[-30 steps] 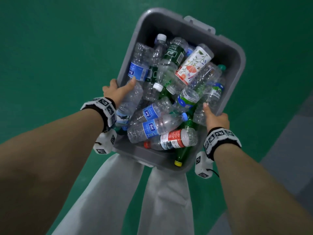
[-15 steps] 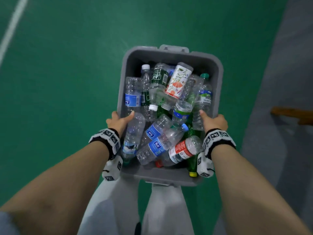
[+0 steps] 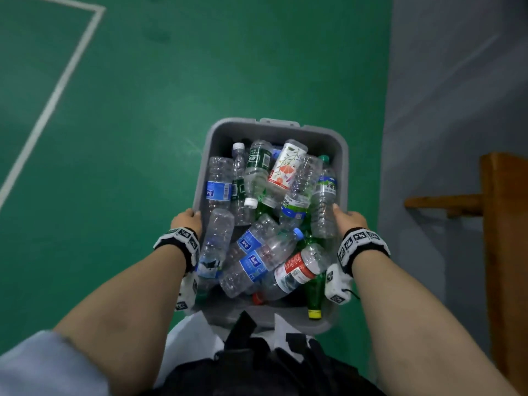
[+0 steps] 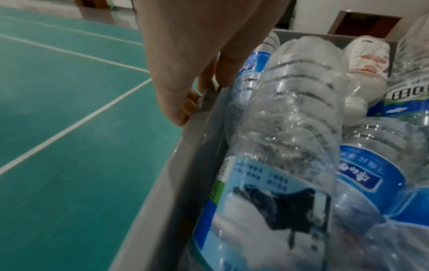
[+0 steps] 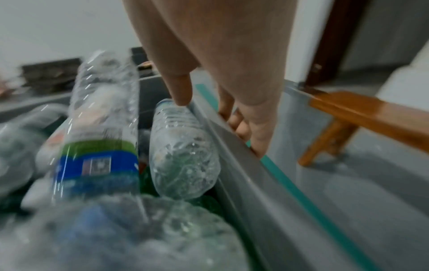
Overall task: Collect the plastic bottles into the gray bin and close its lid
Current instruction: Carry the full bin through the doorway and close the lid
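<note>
I carry the gray bin [image 3: 274, 130] in front of me above the green floor, held by both side rims. It is full of several plastic bottles [image 3: 257, 252], mostly clear with blue, green or red labels, plus a white floral one [image 3: 285, 167]. My left hand [image 3: 187, 220] grips the left rim [image 4: 199, 113], thumb inside, fingers under the edge. My right hand [image 3: 347, 220] grips the right rim [image 5: 232, 139] the same way, its thumb touching a clear bottle [image 5: 183, 154]. No lid shows on the bin.
A green court floor [image 3: 143, 110] with white lines [image 3: 57, 90] lies to the left and ahead. A gray floor strip [image 3: 443, 138] runs on the right, where a wooden bench [image 3: 497, 224] stands close to the bin's right side.
Holding the bin the whole time, I have turned and walked; the bin hangs lower and straighter in view, and the gray strip and wooden bench have come closer on the right.
</note>
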Demonstrator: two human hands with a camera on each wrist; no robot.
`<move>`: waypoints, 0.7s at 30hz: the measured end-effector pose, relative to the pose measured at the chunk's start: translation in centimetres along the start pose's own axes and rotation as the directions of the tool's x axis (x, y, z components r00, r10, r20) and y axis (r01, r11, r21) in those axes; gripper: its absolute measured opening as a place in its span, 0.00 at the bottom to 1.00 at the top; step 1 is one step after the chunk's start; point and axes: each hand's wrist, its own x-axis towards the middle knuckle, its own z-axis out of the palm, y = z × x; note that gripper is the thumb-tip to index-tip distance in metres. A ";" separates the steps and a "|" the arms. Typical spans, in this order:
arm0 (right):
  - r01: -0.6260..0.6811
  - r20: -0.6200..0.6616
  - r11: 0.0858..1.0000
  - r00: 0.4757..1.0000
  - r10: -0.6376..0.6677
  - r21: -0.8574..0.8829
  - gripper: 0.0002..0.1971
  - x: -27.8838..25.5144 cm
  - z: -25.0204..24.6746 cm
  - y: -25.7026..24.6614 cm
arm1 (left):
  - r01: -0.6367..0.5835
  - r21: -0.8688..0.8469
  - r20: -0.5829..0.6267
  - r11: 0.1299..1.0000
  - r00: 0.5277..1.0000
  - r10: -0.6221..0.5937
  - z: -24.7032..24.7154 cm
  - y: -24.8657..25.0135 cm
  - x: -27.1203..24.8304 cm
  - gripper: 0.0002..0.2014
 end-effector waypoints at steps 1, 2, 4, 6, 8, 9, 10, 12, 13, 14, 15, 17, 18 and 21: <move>0.002 0.007 1.000 1.000 -0.002 0.021 0.29 0.2 -1.1 -0.1 | 0.001 0.014 -0.009 1.000 1.000 0.000 0.1 0.9 -0.3 0.19; 0.012 0.007 0.999 1.000 -0.013 0.032 0.27 0.7 -2.1 -0.3 | 0.003 0.031 -0.018 1.000 1.000 -0.002 0.3 2.1 -0.6 0.18; 0.044 -0.013 0.997 0.999 -0.044 0.056 0.23 1.3 -3.8 -0.8 | 0.029 0.067 -0.027 0.997 0.999 -0.028 0.8 4.0 -1.1 0.17; 0.062 -0.030 0.996 0.998 -0.060 0.070 0.19 2.3 -5.4 -1.1 | 0.042 0.101 -0.060 0.994 0.998 -0.036 1.5 6.0 -1.5 0.17; 0.077 -0.053 0.994 0.996 -0.073 0.080 0.18 3.4 -6.7 -1.4 | 0.017 0.100 -0.086 0.995 0.996 -0.008 2.2 8.0 -1.9 0.17; 0.078 -0.069 0.993 0.995 -0.071 0.094 0.17 4.3 -7.5 -1.5 | -0.007 0.099 -0.091 0.995 0.996 0.016 2.5 9.3 -1.9 0.17; 0.068 -0.078 0.992 0.995 -0.060 0.103 0.16 5.1 -8.0 -1.7 | -0.020 0.107 -0.088 0.994 0.996 0.030 2.7 10.6 -1.8 0.16; 0.057 -0.096 0.993 0.994 -0.047 0.101 0.15 6.5 -8.8 -2.0 | -0.036 0.127 -0.083 0.991 0.995 0.047 3.0 12.7 -1.3 0.16; 0.051 -0.103 0.995 0.994 -0.042 0.087 0.14 7.1 -9.3 -2.2 | -0.043 0.132 -0.081 0.990 0.995 0.054 3.2 13.9 -1.2 0.16; 0.039 -0.103 0.996 0.994 -0.031 0.076 0.15 7.8 -9.9 -2.8 | -0.052 0.131 -0.079 0.990 0.995 0.063 3.3 15.2 -0.9 0.16; 0.031 -0.108 0.998 0.994 -0.024 0.058 0.15 8.5 -10.4 -3.3 | -0.057 0.134 -0.078 0.989 0.995 0.068 3.6 16.3 -0.7 0.16; 0.014 -0.118 0.999 0.993 -0.009 0.037 0.18 9.7 -11.5 -4.6 | -0.066 0.153 -0.066 0.986 0.995 0.077 3.7 18.6 0.1 0.15; 0.004 -0.115 1.000 0.993 0.000 0.031 0.18 10.3 -12.0 -5.3 | -0.070 0.167 -0.054 0.984 0.995 0.080 3.6 19.7 0.6 0.15; -0.027 -0.120 0.999 0.992 0.029 0.023 0.18 12.5 -13.2 -7.9 | -0.100 0.210 -0.024 0.973 0.994 0.108 3.1 24.1 3.3 0.15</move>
